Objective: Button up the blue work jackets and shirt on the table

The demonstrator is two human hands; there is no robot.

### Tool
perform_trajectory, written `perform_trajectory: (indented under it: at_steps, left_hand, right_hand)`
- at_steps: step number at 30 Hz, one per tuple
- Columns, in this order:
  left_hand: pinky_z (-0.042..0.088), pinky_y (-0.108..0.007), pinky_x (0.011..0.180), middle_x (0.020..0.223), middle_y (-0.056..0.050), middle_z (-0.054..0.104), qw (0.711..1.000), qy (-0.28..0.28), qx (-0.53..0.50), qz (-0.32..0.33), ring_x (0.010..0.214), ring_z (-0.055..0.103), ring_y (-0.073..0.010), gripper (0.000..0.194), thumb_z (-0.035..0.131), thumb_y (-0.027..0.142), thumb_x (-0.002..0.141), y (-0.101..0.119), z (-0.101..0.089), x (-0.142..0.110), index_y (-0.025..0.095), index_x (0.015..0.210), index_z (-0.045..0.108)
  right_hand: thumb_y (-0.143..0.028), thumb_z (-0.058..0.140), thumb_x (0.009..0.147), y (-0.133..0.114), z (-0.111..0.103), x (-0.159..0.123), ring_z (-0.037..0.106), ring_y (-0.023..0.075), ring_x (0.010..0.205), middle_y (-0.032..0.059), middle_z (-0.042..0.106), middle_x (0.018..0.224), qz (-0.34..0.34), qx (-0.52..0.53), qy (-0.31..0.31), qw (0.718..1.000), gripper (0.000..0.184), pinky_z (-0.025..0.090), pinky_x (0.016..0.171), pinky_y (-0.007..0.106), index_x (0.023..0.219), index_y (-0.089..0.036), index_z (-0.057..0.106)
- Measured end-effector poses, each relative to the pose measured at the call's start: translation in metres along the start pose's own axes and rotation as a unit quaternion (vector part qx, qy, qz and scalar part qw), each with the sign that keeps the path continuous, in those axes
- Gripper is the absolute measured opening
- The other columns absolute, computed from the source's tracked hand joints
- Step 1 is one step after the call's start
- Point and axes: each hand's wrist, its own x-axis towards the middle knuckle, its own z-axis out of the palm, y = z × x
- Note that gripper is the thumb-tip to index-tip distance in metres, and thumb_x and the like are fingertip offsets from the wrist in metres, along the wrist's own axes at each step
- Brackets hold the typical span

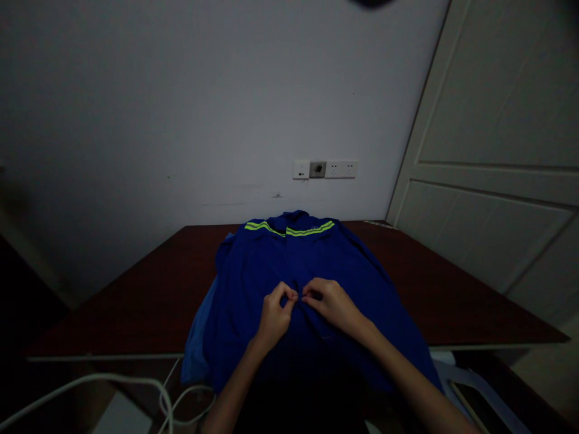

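Note:
A dark blue work jacket (346, 265) with yellow-green reflective stripes across its chest lies spread over the table, its collar toward the wall and its lower part hanging over the front edge. Near its middle, along the front opening, my left hand (277, 310) pinches the jacket's fabric between thumb and fingers. My right hand (333, 303) pinches the fabric just beside it, the fingertips of both hands almost meeting. Whether a button or other fastener sits between the fingers is too small and dark to tell. Lighter blue cloth (198, 340) shows under the jacket's left side.
The dark red table (154, 289) stands against a wall with sockets (333, 169). A pale panelled door (497, 150) is at the right. White cables (113, 378) loop below the table's front left edge. A pale object with a dark panel (479, 398) is at the lower right.

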Motion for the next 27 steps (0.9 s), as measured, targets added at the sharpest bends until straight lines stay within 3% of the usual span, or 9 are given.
perform_trajectory:
  at_steps: [5,15,23,27]
  left_hand:
    - [0.043,-0.025,0.069,0.071,0.000,0.062,1.000,-0.013,-0.007,0.006,0.070,0.058,-0.0129,0.016,0.050,0.016,0.078,-0.001,-0.001,-0.001,0.019,0.065,0.040]
    - [0.045,-0.026,0.070,0.074,-0.001,0.064,0.999,-0.026,-0.016,0.011,0.072,0.060,-0.0140,0.016,0.050,0.015,0.077,0.000,-0.002,-0.001,0.019,0.064,0.041]
    - [0.044,-0.025,0.069,0.073,0.000,0.063,1.000,-0.022,-0.018,0.005,0.071,0.060,-0.0133,0.016,0.049,0.015,0.077,0.000,0.000,-0.001,0.019,0.064,0.040]
    - [0.044,-0.025,0.068,0.073,0.000,0.063,1.000,-0.013,-0.023,0.006,0.070,0.059,-0.0132,0.016,0.049,0.014,0.077,0.000,0.002,-0.001,0.018,0.064,0.041]
  right_hand:
    - [-0.020,0.056,0.076,0.007,-0.006,0.002,0.059,0.0147,0.071,0.0029,0.066,0.078,-0.008,0.072,-0.025,0.997,0.013,0.042,0.064,0.024,0.079,-0.018,0.069]
    - [-0.022,0.057,0.073,0.012,-0.004,0.000,0.061,0.0153,0.068,0.0027,0.068,0.073,0.072,0.171,-0.035,0.982,0.014,0.044,0.062,0.023,0.079,-0.015,0.068]
    - [-0.023,0.056,0.075,0.009,-0.005,-0.003,0.061,0.0159,0.067,0.0022,0.069,0.073,0.060,0.123,-0.049,0.989,0.015,0.041,0.060,0.023,0.079,-0.016,0.069]
    - [-0.020,0.055,0.076,0.003,-0.005,-0.003,0.062,0.0165,0.071,0.0028,0.069,0.077,0.019,0.075,-0.028,0.997,0.015,0.042,0.066,0.024,0.079,-0.018,0.069]
